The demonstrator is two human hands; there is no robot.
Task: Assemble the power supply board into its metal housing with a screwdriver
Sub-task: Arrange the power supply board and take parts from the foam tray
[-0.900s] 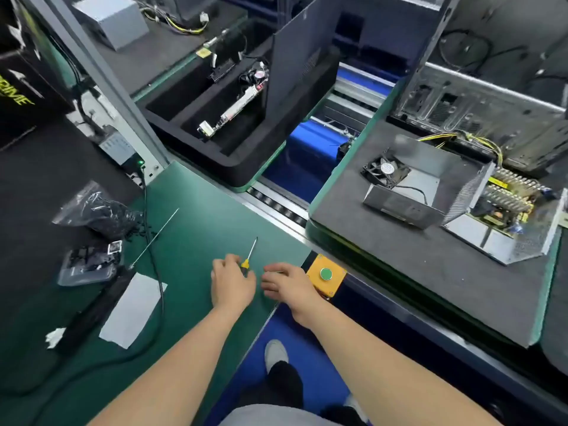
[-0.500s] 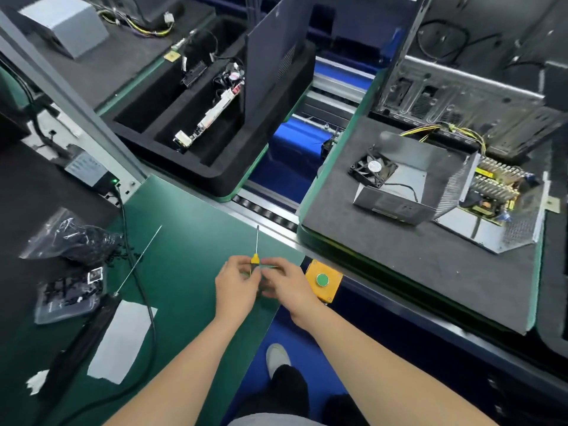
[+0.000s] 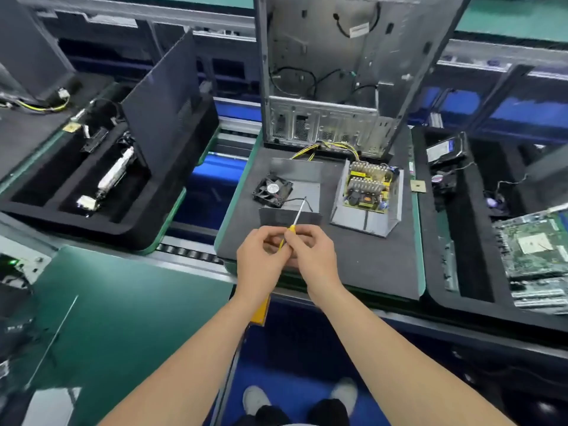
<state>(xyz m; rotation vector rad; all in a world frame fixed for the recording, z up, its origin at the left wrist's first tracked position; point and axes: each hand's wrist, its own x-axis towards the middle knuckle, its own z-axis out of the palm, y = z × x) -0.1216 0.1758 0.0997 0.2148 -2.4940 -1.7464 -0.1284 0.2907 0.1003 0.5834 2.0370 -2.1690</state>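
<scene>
A small screwdriver [image 3: 295, 219] with a yellow handle and thin steel shaft is held between both hands, its tip pointing up and away. My left hand [image 3: 260, 260] and my right hand [image 3: 313, 253] both pinch the handle, above the near edge of the grey pad [image 3: 362, 265]. On that pad lies an open metal housing cover [image 3: 302, 192] with a black fan [image 3: 272, 189] in it. Beside it, to the right, sits the power supply board [image 3: 367, 187] in its metal base, with yellow wires leading back.
An open computer case [image 3: 338, 75] stands upright behind the pad. A black foam tray [image 3: 129, 222] with parts lies at the left, another tray [image 3: 461, 241] with circuit boards at the right. A green bench mat [image 3: 123, 318] is at lower left.
Both hands lifted the screwdriver off the green mat and carried it forward and right, over the pad. The view swung right, so the housing and board sit straight ahead.
</scene>
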